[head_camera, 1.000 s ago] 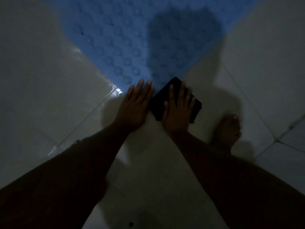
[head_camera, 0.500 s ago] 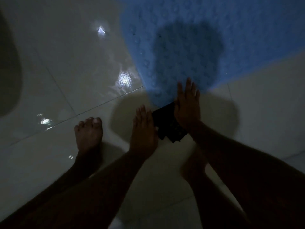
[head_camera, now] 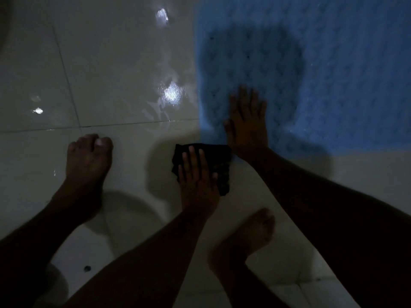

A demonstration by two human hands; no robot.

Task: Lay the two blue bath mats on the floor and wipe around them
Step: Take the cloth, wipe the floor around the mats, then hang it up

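A blue bath mat with a bumpy surface lies flat on the white tiled floor, filling the upper right of the dim head view. My right hand rests flat on the mat's near left corner, fingers straight and spread. A dark cloth lies on the tile just below that corner. My left hand presses flat on the cloth with straight fingers. Only one mat is in view.
The glossy tile floor to the left shows wet streaks and light glints. My bare left foot stands on the tile at left, my right foot at lower centre. A small dark spot marks the floor at lower left.
The cloth passed from under my right hand to under my left hand. My right hand moved up onto the mat's corner. The view swung, so the mat now sits to the right.
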